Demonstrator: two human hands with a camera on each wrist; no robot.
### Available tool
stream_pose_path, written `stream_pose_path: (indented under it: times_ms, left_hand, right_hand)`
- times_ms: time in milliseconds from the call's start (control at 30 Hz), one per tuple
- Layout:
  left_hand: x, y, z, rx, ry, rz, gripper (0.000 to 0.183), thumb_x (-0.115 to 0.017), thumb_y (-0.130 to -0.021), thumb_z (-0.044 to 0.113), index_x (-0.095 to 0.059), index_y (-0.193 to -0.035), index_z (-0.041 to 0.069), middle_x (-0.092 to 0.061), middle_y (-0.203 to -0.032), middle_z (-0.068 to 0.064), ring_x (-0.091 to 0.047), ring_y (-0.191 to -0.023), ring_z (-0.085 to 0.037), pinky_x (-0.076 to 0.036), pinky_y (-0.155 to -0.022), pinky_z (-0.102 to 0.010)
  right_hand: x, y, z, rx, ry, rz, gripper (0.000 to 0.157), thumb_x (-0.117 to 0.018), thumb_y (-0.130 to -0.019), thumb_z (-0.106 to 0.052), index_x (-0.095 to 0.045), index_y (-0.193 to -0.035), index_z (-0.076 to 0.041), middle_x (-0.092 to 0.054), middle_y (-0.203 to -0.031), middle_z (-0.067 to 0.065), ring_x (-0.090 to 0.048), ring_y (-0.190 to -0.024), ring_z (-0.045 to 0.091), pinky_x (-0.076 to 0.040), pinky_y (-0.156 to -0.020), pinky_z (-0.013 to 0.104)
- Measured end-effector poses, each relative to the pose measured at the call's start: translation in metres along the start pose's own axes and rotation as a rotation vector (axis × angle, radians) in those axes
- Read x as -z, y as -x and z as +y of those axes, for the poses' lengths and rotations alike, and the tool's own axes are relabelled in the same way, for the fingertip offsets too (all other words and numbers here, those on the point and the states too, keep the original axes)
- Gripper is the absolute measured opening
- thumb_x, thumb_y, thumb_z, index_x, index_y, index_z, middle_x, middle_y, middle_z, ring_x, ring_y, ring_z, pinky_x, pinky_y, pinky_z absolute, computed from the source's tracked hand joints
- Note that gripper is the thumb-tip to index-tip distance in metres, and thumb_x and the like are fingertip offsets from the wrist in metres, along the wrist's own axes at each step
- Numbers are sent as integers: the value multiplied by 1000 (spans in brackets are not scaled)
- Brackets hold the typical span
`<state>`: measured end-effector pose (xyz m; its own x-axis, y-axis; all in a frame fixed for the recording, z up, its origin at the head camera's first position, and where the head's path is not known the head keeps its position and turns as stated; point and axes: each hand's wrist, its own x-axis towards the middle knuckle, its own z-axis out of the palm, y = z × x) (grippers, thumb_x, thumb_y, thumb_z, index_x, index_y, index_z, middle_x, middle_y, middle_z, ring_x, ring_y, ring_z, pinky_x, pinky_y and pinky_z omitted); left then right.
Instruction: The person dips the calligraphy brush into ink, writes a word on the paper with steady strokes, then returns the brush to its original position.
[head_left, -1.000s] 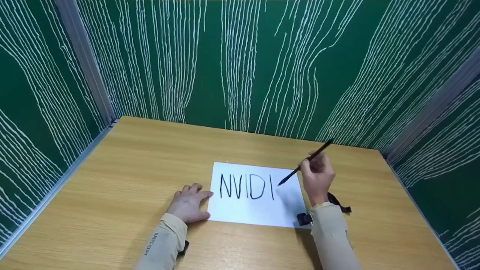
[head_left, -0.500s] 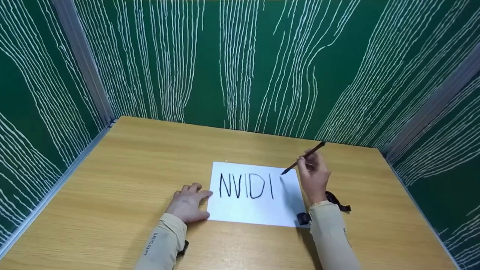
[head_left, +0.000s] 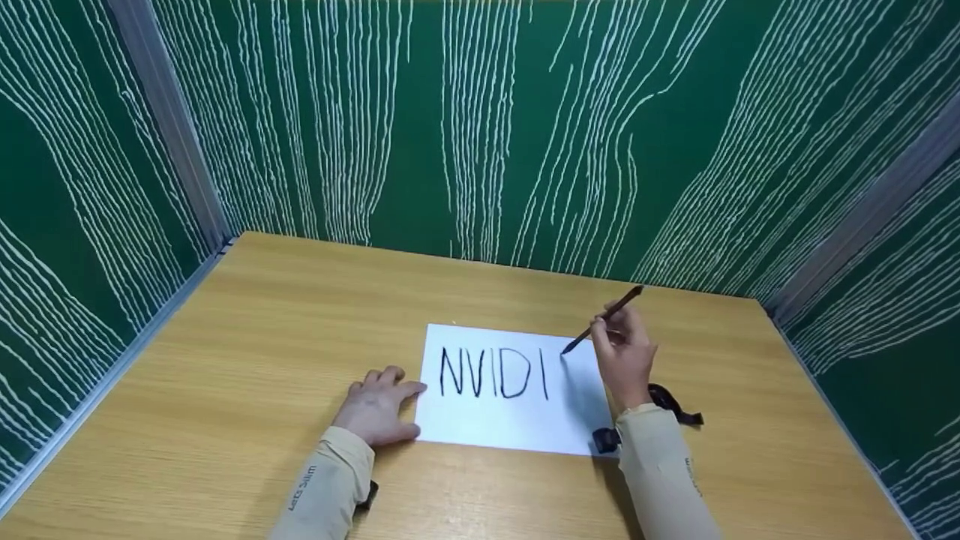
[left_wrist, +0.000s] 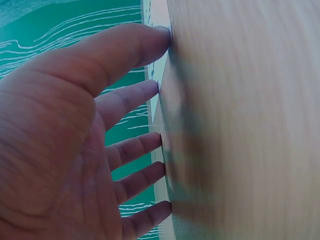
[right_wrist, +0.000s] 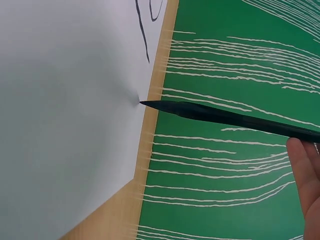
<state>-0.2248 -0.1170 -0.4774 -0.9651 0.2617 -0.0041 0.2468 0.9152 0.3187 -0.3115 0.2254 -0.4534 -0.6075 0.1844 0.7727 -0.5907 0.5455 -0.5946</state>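
A white sheet of paper (head_left: 487, 424) lies on the wooden table, with "NVIDI" in dark strokes (head_left: 514, 373) across its upper part. My right hand (head_left: 628, 360) holds a dark, slim writing brush (head_left: 600, 321) over the sheet's upper right. In the right wrist view the brush's tapered tip (right_wrist: 155, 104) meets its shadow at the paper, right of the last letter; contact looks likely. My left hand (head_left: 376, 409) rests at the sheet's left edge, fingers spread. Its thumb (left_wrist: 150, 42) and index fingertip (left_wrist: 148, 87) touch the paper's edge, while the other fingertips rest on the table.
The wooden table (head_left: 300, 322) is bordered by green walls (head_left: 420, 150) with white wavy lines, on the back and both sides. Grey posts (head_left: 176, 124) stand at the corners. A black strap (head_left: 675, 405) hangs from my right wrist, beside the sheet.
My right hand has shifted slightly left and the brush tip has risen from mid-letter height to near the letters' top, then dipped slightly. The left hand and the writing stay the same.
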Motion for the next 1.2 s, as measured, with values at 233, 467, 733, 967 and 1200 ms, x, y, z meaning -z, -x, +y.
stream_pose_path:
  times_ms: [233,467,733,967,1200]
  left_hand:
    - [1,0,0,2,3,-10,61,-65,-65,41,-49,-123,30,-40,-129,-7,-36,-116,-31,-31,-89,-51]
    - [1,0,1,18,22,-34,61,-65,-66,41,-48,-124,30,-37,-132,-7,-33,-120,-31,-28,-92,-51]
    - [1,0,0,21,21,-27,62,-65,-65,41,-49,-124,30,-38,-131,-7,-34,-119,-30,-29,-91,-51]
    - [0,0,0,17,22,-26,62,-65,-65,41,-48,-124,30,-38,-131,-7,-34,-119,-31,-29,-90,-51]
    - [0,0,0,23,21,-26,62,-66,-65,40,-49,-124,30,-38,-131,-7,-34,-118,-31,-29,-90,-52]
  right_hand:
    - [1,1,-1,-34,24,-21,15,-54,-81,-13,-57,-96,-15,-64,-79,2,-62,-70,7,-50,-61,20]
    - [1,1,1,-40,20,-6,13,-54,-81,-12,-57,-92,-17,-63,-75,0,-61,-66,10,-50,-58,19]
    - [4,1,-4,-38,9,-2,15,-54,-79,-10,-57,-91,-18,-60,-70,-5,-59,-61,10,-48,-54,18]
    - [4,0,-5,-37,0,16,15,-54,-78,-7,-58,-89,-16,-59,-67,-5,-56,-56,9,-46,-50,17]
    - [7,0,-7,-21,-16,13,16,-54,-75,-3,-59,-86,-14,-58,-64,-5,-51,-50,9,-43,-46,18]
